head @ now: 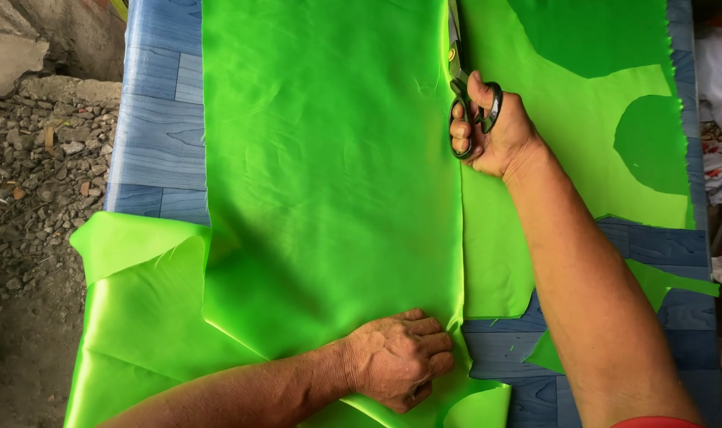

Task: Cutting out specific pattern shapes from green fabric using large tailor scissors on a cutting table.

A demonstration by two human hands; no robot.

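A sheet of bright green cloth (321,174) is spread over a table (158,119) covered in a blue wood-grain pattern. The cloth is pressed down near its lower edge by the left hand (400,357), which lies knuckles up with the fingers curled loosely against the fabric; nothing is gripped in it. A pair of black-handled scissors (465,95) is held in the right hand (492,131), with the thumb put through one loop and the fingers closed through the other. The blades are pointed away from the person, along a straight cut line that runs down the cloth from the scissors to a spot just beside the left hand. How far the blades are parted cannot be told.

To the right of the cut line a second piece of green cloth (567,158) is laid, with curved shapes already cut out of it, so that darker green and bare table are seen through the gaps. At the lower left the cloth is folded over and hangs past the table's edge. Gravel and stones (36,174) are seen on the ground to the left.
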